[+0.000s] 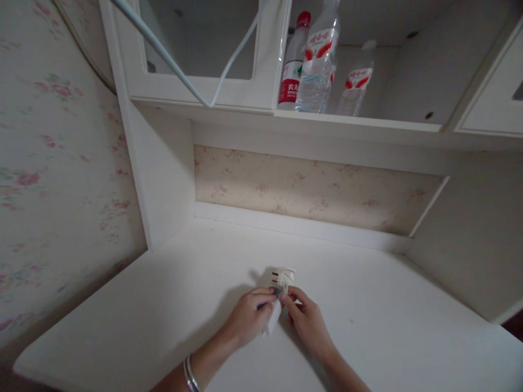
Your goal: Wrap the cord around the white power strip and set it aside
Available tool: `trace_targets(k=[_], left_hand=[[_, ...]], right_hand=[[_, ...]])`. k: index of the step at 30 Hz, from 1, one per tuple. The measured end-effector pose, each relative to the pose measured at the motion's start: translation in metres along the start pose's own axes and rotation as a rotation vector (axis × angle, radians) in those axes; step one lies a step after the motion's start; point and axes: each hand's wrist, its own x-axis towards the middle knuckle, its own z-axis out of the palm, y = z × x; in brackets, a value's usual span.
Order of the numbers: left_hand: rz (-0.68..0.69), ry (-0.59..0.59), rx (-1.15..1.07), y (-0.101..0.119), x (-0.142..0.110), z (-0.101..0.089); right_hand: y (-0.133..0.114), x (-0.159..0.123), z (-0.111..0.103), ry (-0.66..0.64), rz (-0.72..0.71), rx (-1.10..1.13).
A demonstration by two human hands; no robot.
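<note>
A small white plug-like device (280, 279) with dark slots on its face sits low over the white desk (171, 305), near its middle. My left hand (247, 316), a bangle on its wrist, curls round the device's lower white part. My right hand (308, 321) pinches the same device from the right side, fingertips meeting those of the left. Both hands are closed on it.
Above the desk a white cabinet (261, 103) holds three plastic water bottles (316, 60) on its open shelf. A white cable (180, 76) hangs across the cabinet's glass door. Floral wallpaper (49, 179) covers the left wall and the back panel.
</note>
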Motion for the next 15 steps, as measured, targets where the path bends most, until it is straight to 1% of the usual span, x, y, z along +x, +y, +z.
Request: trace_targets(k=[1,4,5,6,8,10,11,13,15], left_hand=[[-0.050,0.008,-0.101,-0.003,0.002,0.001],[-0.238,0.078,-0.382,-0.009,0.005,0.004],[-0.290,0.090,-0.435,-0.008,0.005,0.004],[-0.325,0.078,-0.459,-0.008,0.005,0.004],[-0.329,0.022,-0.449,-0.006,0.005,0.005],[-0.288,-0.031,-0.400,-0.006,0.006,0.005],[-0.271,-0.035,-0.374,-0.006,0.006,0.005],[-0.247,-0.021,-0.346,-0.007,0.007,0.006],[-0.214,-0.033,-0.351,-0.006,0.007,0.005]], right_hand=[[0.001,0.000,-0.001,0.024,0.003,-0.013],[0.004,0.000,-0.005,0.071,0.009,-0.091],[0.004,0.000,-0.006,0.072,-0.004,-0.130],[0.003,0.000,-0.006,0.070,-0.031,-0.179],[0.002,0.000,-0.006,0.062,-0.121,-0.295],[-0.001,0.000,-0.005,0.053,-0.200,-0.409],[-0.003,-0.001,-0.004,0.051,-0.218,-0.457],[-0.006,-0.003,-0.002,0.042,-0.206,-0.539],[-0.009,-0.006,-0.001,0.038,-0.162,-0.615]])
